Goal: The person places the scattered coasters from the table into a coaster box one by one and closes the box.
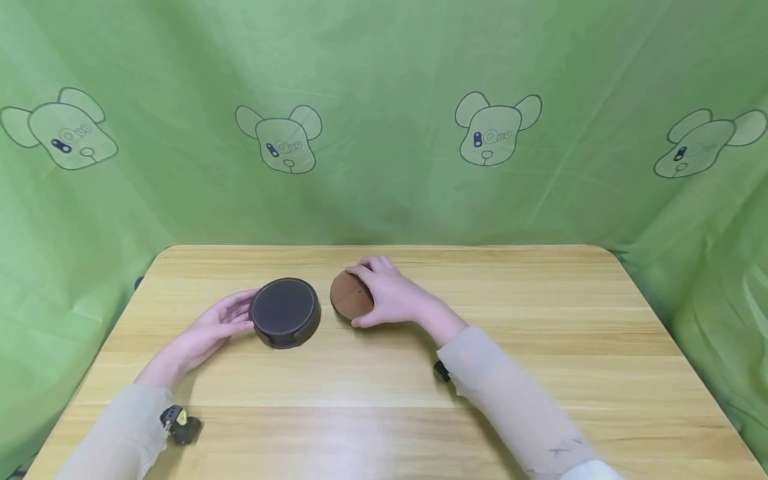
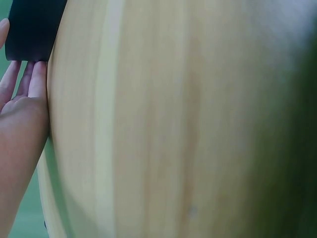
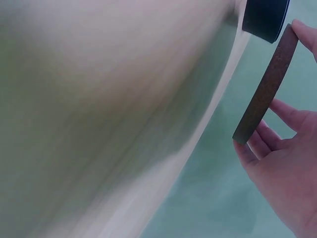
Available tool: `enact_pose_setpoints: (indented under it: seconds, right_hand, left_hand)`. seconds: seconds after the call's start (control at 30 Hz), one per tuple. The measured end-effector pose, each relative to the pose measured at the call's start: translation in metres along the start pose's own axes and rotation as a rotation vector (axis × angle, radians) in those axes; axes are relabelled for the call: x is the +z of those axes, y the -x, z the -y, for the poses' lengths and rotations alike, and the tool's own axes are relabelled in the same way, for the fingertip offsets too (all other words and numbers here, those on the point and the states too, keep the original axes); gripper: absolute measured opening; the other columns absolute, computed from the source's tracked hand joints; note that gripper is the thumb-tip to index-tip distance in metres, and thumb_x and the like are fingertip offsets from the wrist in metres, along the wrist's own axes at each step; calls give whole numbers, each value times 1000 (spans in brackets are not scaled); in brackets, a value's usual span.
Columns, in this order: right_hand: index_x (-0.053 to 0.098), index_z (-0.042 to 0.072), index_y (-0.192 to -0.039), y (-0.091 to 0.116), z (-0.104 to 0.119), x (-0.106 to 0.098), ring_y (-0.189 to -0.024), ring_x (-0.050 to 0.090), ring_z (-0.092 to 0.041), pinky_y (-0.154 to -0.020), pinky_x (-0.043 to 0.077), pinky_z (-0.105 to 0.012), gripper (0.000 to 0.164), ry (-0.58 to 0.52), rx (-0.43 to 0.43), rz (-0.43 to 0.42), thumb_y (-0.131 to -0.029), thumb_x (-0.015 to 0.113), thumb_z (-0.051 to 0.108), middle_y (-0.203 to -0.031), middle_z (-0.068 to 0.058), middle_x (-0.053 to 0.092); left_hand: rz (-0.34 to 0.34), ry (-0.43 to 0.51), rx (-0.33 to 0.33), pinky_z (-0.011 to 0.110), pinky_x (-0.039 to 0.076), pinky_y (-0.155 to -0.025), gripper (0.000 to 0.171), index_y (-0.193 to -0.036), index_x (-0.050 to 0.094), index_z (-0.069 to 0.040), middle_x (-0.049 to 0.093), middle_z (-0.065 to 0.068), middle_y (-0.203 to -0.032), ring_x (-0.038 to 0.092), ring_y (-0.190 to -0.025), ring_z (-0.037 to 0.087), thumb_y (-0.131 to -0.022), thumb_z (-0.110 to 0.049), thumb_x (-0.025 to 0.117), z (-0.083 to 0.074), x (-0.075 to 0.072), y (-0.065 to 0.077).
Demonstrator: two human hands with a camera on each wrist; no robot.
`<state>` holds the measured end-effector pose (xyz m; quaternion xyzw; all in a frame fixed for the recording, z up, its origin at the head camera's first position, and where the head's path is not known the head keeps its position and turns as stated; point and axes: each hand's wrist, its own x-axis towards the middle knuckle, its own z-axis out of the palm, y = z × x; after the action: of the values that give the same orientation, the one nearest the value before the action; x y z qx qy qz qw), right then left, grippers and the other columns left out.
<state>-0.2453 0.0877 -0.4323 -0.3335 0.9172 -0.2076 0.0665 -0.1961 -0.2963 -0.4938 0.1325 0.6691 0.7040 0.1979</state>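
A round black coaster holder with a stitched rim and a notch at the front sits left of the middle of the table. My left hand rests against its left side, thumb toward the front and fingers toward the back; in the left wrist view the fingers touch its side wall. To its right, my right hand grips a round brown coaster by the edge, thumb at the front and fingers behind. The right wrist view shows this coaster edge-on, thick and tilted, held apart from the table.
The light wood table has a far edge close behind both objects. A green curtain with printed bear heads hangs behind it and at the sides. Small black cameras are strapped at the sleeved wrists.
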Motion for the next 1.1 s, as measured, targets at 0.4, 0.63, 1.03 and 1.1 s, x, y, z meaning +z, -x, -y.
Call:
enact_pose_setpoints:
  seconds: [0.4,0.63,1.03,1.1]
  right_hand:
    - [47,9,-158,-26,33,2,-143,40,-34,-123,43,-51,99,2,-55,35,-78,91,46,-153,-18,46]
    - [47,10,-158,-39,52,7,-143,40,-32,-123,44,-49,98,8,-84,62,-78,90,46,-154,-17,46]
    - [47,11,-158,-56,77,22,-142,41,-28,-126,41,-43,98,84,-129,86,-79,90,51,-152,-13,48]
    - [46,10,-159,-58,81,23,-144,40,-28,-127,39,-43,99,91,-136,94,-80,89,51,-154,-14,47]
  left_hand:
    - [-3,-7,-9,11,50,-110,71,-162,21,11,61,-21,-139,61,-127,-6,-102,8,59,-3,0,0]
    - [-9,-14,-31,9,49,-109,74,-163,19,12,60,-22,-138,60,-127,-7,-102,6,60,-5,1,2]
    - [4,-9,-21,10,49,-110,73,-163,19,11,60,-22,-139,61,-127,-6,-102,6,60,-2,1,1]
    - [1,-10,-29,11,50,-110,73,-163,19,10,60,-21,-139,61,-127,-6,-102,6,60,-2,0,1]
